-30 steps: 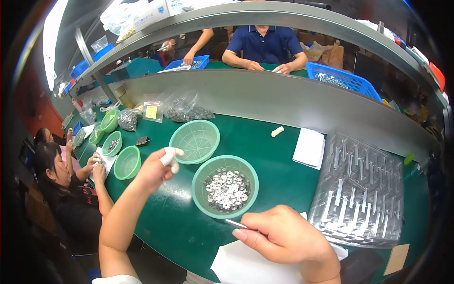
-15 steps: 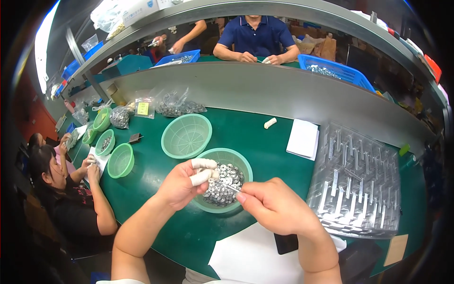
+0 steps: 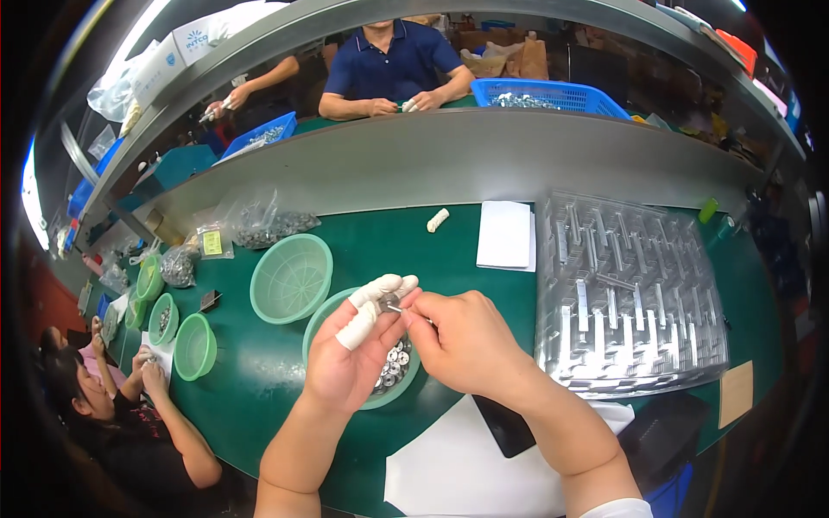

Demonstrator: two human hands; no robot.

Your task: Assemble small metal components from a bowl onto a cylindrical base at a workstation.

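Observation:
Between the white-covered thumb and fingertips of my left hand (image 3: 341, 363) sits a small round metal part (image 3: 389, 302). My right hand (image 3: 479, 345) is closed in a pinch on a thin metal rod (image 3: 401, 311), whose tip meets that part; the rest of the rod is hidden in the fingers. Both hands hover over a green mesh basket (image 3: 312, 335) holding many small silver discs with holes (image 3: 395, 363). My left hand and wrist cover part of the basket.
A second green basket (image 3: 292, 278) stands beyond, to the left. Stacked clear plastic trays (image 3: 635, 293) fill the right side. White paper (image 3: 449, 470) and a black phone (image 3: 504, 427) lie near me. Co-workers sit at left (image 3: 129, 432) and across the partition (image 3: 393, 69).
The view has shifted, so the bench appears farther left. My left hand has turned palm-up with its fingers extended, and the rod's tip has come to the part at my left fingertips.

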